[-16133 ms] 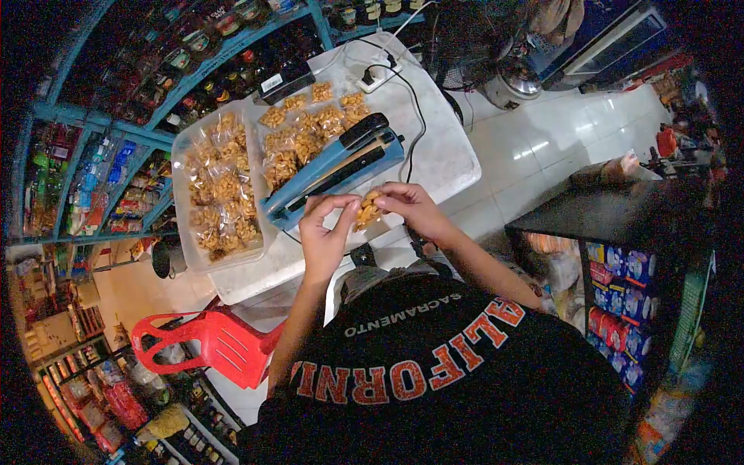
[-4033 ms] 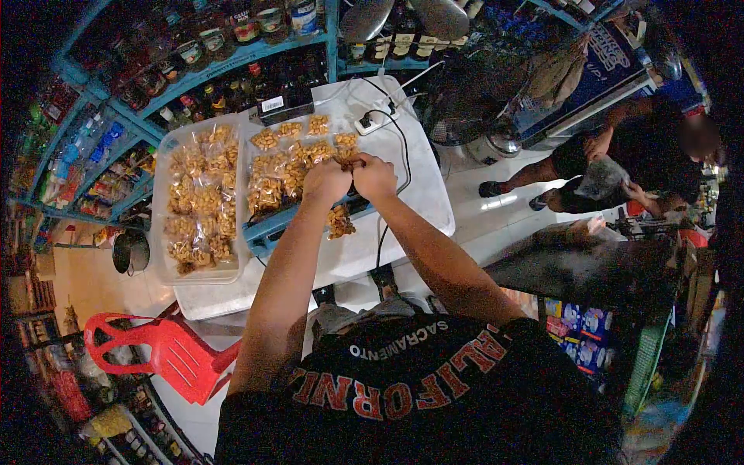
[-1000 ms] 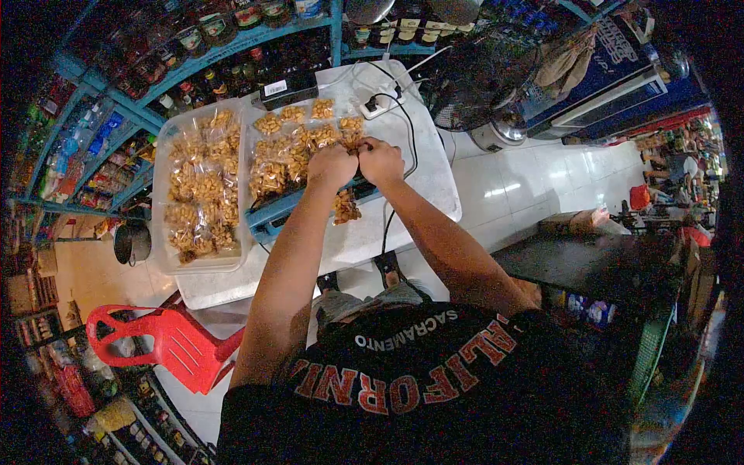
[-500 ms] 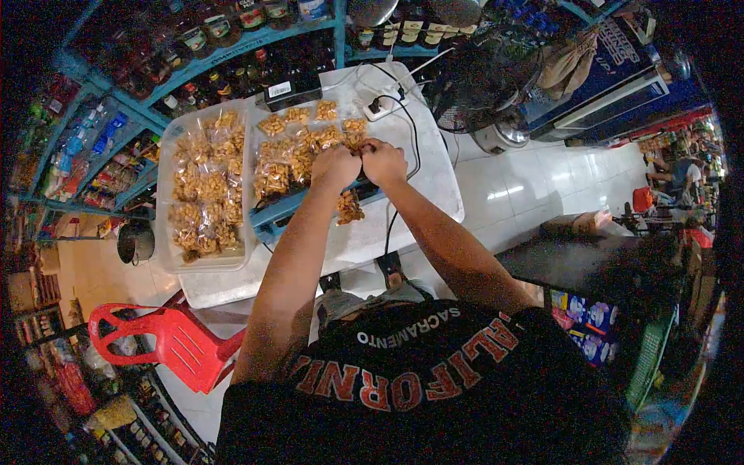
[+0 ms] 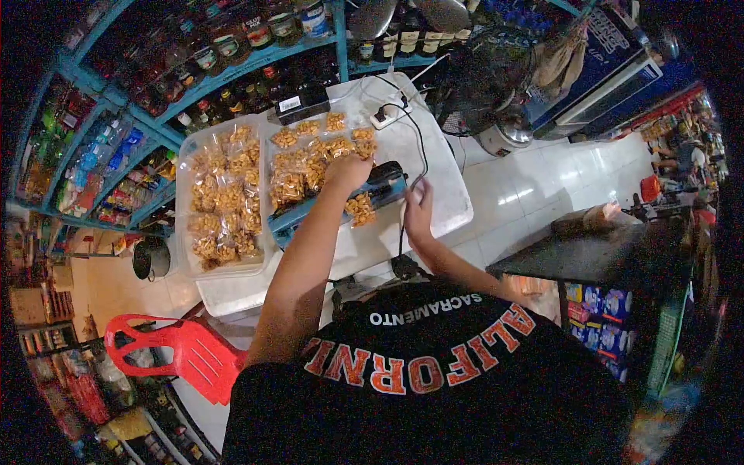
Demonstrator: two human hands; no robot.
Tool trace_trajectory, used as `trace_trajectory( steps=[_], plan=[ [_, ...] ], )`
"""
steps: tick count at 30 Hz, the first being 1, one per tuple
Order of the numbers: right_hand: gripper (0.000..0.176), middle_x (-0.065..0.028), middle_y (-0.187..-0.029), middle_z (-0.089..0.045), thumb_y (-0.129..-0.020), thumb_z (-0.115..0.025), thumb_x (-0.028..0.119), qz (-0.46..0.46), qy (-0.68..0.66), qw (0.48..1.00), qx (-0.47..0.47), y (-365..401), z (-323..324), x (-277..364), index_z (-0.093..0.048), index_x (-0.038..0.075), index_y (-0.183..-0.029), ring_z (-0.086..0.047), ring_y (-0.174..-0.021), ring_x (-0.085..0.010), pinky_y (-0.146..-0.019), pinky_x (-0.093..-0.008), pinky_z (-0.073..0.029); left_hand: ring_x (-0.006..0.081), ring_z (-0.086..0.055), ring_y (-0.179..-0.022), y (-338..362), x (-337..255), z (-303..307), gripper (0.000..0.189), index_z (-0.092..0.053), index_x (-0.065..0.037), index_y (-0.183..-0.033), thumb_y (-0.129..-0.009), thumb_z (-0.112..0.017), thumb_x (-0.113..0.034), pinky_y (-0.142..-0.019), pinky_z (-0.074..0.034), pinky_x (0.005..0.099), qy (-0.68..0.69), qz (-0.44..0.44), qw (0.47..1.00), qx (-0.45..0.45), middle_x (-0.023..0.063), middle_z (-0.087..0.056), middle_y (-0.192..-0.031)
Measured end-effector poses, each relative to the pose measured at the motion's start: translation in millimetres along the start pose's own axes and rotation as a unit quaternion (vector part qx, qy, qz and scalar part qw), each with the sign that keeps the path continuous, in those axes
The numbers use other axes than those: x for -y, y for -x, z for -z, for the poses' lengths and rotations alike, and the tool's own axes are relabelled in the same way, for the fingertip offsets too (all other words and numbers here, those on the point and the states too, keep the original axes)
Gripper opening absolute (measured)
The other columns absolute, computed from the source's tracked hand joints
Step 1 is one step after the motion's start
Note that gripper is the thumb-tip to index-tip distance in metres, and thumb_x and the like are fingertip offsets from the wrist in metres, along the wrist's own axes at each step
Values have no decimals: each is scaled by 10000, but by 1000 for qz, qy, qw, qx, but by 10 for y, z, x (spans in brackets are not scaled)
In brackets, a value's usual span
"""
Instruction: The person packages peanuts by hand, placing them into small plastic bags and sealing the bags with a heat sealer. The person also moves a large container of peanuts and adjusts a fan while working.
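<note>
My left hand (image 5: 350, 172) reaches over a blue sealer (image 5: 293, 221) with a black handle part (image 5: 385, 171). Its fingers are curled at a small clear bag of golden-brown snack pieces (image 5: 364, 146); the fingertips are partly hidden. My right hand (image 5: 419, 208) is off to the right above the table edge, fingers stretched out and holding nothing, close to a black cord (image 5: 422, 147). One snack bag (image 5: 359, 209) lies in front of the sealer. Behind the sealer more filled bags (image 5: 288, 187) lie in rows.
A clear plastic tub (image 5: 186, 256) full of snack bags stands on the left of the white table (image 5: 232, 298). A power strip (image 5: 387, 116) and a black box (image 5: 298, 105) sit at the back. A red chair (image 5: 190, 353) is at lower left; a fan (image 5: 477, 89) stands at right.
My hands were together at the bag behind the sealer. My right hand has pulled away to the right and toward me, its fingers now extended. My left hand stays by the bags.
</note>
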State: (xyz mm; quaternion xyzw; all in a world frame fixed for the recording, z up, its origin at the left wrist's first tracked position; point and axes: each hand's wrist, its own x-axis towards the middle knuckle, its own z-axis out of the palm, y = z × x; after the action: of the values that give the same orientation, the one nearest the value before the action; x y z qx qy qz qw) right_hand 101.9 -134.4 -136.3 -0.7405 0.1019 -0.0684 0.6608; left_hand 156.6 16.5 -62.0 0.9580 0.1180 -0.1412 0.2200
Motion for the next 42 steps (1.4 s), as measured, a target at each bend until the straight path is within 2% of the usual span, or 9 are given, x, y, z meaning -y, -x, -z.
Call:
trace_trajectory(
  steps=[1,2,3,4,7,17,19,29,42],
  plan=[
    [403,-71,-990,-511,-810,-527,246,-156,-80,982,73,121,101,-40,-405,151,-1182,-496,-785,-208,-662,-340,-414,318,-510,-1010,-7,2,8,516,-582,-17,-996,-812,-348,-438,-877,-387,393,0,3,1000,8,196,-544,-1054],
    [403,-71,-990,-511,-810,-527,246,-158,-81,981,72,128,209,-65,-405,151,-1182,-496,-785,-208,-662,-340,-414,321,-516,-1000,-14,12,12,515,-586,-19,-987,-809,-350,-441,-872,-390,395,-1,7,1000,17,192,-547,-1050],
    [394,-41,-1001,-514,-808,-521,259,-292,-110,918,246,137,342,-31,-411,141,-1167,-509,-810,-177,-660,-322,-407,321,-516,-1000,-10,15,7,515,-586,-19,-987,-809,-350,-441,-872,-390,395,-3,8,1000,20,192,-547,-1050],
    [387,-12,-1011,-517,-806,-516,272,-411,-136,804,407,180,412,-12,-417,132,-1152,-522,-834,-145,-657,-303,-401,321,-526,-982,-4,16,-6,513,-595,-22,-965,-807,-351,-444,-863,-396,396,-13,8,1000,5,188,-556,-1033],
    [444,6,-998,-532,-763,-577,312,-376,3,810,449,224,225,110,-423,153,-1147,-533,-773,-144,-618,-291,-397,319,-554,-930,-92,110,-118,496,-616,-36,-912,-800,-361,-447,-830,-417,404,-12,-22,999,-19,168,-584,-983],
    [368,5,-968,-567,-764,-596,389,-395,-104,822,397,358,-57,216,-517,152,-1035,-530,-804,-138,-675,-295,-392,339,-562,-866,-27,138,-75,505,-640,-72,-848,-787,-415,-520,-777,-436,409,68,-69,994,-47,170,-604,-893],
    [375,-7,-956,-572,-764,-585,425,-385,-144,833,370,377,-75,189,-522,152,-1013,-535,-797,-141,-670,-289,-390,315,-535,-940,66,151,-84,476,-648,-89,-855,-749,-491,-526,-844,-398,401,145,-223,962,-71,143,-600,-954],
    [421,-23,-918,-587,-771,-546,461,-350,-126,867,331,436,-108,206,-516,123,-1020,-567,-718,-141,-619,-272,-406,294,-487,-1019,83,185,-109,487,-647,-93,-905,-639,-631,-501,-902,-348,389,98,-255,956,-102,115,-546,-1078],
    [443,-37,-862,-581,-771,-552,456,-285,-101,900,313,449,-148,235,-481,104,-1030,-576,-632,-141,-563,-267,-418,255,-515,-971,256,138,84,448,-652,-83,-886,-590,-692,-416,-906,-341,370,124,-270,946,-127,71,-566,-1035]
  ],
)
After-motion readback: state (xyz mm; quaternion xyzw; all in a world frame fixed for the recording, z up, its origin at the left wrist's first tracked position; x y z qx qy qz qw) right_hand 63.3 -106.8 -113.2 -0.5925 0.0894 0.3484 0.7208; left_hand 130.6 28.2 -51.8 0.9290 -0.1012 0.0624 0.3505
